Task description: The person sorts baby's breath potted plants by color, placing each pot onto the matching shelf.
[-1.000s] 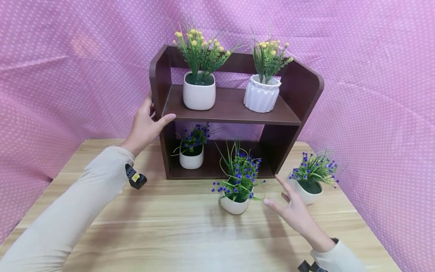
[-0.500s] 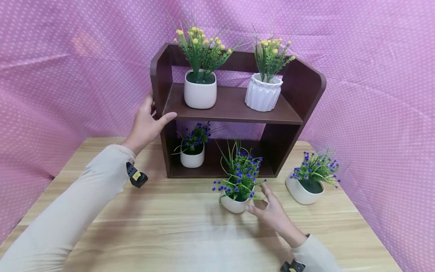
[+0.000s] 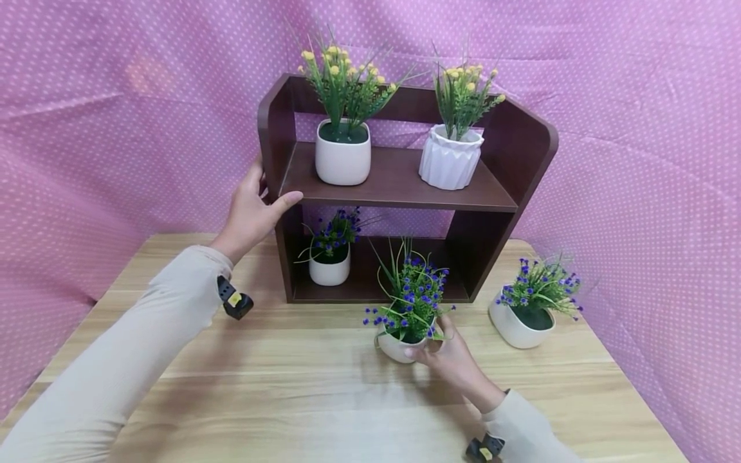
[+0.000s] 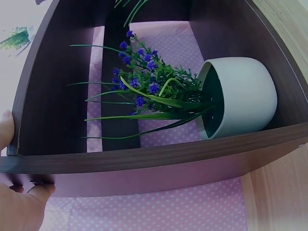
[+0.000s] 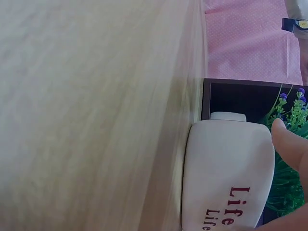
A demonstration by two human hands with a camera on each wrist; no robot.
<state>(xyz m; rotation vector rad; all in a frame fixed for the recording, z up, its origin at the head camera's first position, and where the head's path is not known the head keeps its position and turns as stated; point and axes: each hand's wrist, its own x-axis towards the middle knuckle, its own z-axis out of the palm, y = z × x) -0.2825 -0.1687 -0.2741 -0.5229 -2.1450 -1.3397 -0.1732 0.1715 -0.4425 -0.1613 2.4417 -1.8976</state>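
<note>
Front pot [image 3: 395, 350] in the right hand [image 3: 457, 366], shelf [image 3: 393, 166] in the left hand [image 3: 249, 215]

On the pale wooden table [image 3: 278, 386], the front pot stands just before the shelf — the right hand holds it from the right, thumb on the near side, fingers toward the far side. Red "Life" lettering [image 5: 236, 204] shows on it. Farther right, beside the shelf, sits another blue-flowered pot [image 3: 518, 325]. The left hand grips the shelf's left side, thumb over the upper board's front edge. A third blue-flowered plant [image 3: 330, 271] stands at lower left; above are a smooth white pot [image 3: 343, 161] and a ribbed one [image 3: 450, 161], both yellow-flowered — pink dotted cloth [image 3: 637, 161] behind
</note>
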